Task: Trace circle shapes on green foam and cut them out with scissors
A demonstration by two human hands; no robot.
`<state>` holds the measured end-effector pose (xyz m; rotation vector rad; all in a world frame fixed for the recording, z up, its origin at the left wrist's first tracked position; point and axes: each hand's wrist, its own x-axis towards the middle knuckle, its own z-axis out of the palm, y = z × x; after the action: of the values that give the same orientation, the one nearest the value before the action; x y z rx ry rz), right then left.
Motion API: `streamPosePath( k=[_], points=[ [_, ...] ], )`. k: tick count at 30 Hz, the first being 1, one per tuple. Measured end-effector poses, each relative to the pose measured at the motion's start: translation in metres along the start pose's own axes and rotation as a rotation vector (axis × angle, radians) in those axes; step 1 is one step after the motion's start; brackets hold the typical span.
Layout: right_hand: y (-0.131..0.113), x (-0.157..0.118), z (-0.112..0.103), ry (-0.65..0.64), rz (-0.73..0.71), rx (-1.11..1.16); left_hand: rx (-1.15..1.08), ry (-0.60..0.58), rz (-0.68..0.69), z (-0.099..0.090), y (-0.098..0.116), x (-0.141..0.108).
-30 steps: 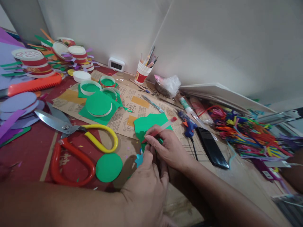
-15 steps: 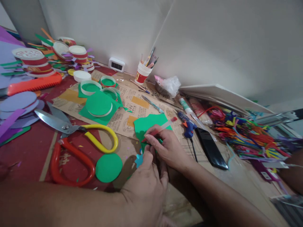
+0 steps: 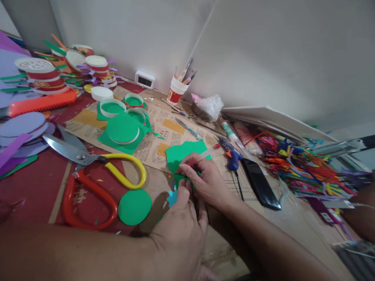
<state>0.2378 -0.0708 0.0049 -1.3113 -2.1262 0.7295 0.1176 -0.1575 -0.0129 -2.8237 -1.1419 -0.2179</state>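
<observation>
My right hand (image 3: 209, 180) is closed around a red pen (image 3: 202, 156) with a clear barrel and red cap end. Its tip points down at an irregular green sheet (image 3: 184, 151). At the sheet's near edge, my left hand (image 3: 183, 224) has its fingers bent together against the green material; its fingertips are partly hidden. A blue piece with a wavy edge (image 3: 171, 198) shows just left of that hand. A loose green disc (image 3: 134, 207) lies further left, beside large scissors (image 3: 83, 158) with one yellow and one red handle, blades apart.
Paper rings on green pieces (image 3: 113, 107) lie beyond the scissors. An orange cutter (image 3: 43, 103) and lilac discs (image 3: 22, 127) are at left. Rightward are a blue glue gun (image 3: 233, 156), a black oblong object (image 3: 260, 185) and pipe cleaners (image 3: 304, 166). A cup of brushes (image 3: 177, 89) stands near the wall.
The red pen and my right hand have shifted very slightly over the green sheet. My left hand stays in place.
</observation>
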Motion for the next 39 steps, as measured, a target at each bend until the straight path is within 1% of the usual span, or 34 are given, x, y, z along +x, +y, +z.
streamPosePath(
  k=[4,11,17,28,36,39],
  points=[
    [0.002,0.000,0.001,0.006,0.013,0.007,0.019,-0.023,0.000,-0.001,0.000,0.000],
    [0.003,0.000,0.001,0.004,0.039,0.015,0.032,0.022,-0.010,0.002,0.001,-0.001],
    [0.002,0.001,0.001,0.020,0.046,0.002,0.022,0.015,0.000,0.001,0.001,0.000],
    [0.005,0.001,0.002,0.028,0.080,0.021,0.000,-0.067,0.011,-0.004,-0.001,0.002],
    [0.008,0.001,0.006,0.083,0.117,0.080,-0.012,-0.216,0.043,-0.014,-0.005,0.007],
    [0.009,0.002,0.007,0.135,0.129,0.187,-0.039,-0.250,0.034,-0.017,-0.006,0.007]
  ],
)
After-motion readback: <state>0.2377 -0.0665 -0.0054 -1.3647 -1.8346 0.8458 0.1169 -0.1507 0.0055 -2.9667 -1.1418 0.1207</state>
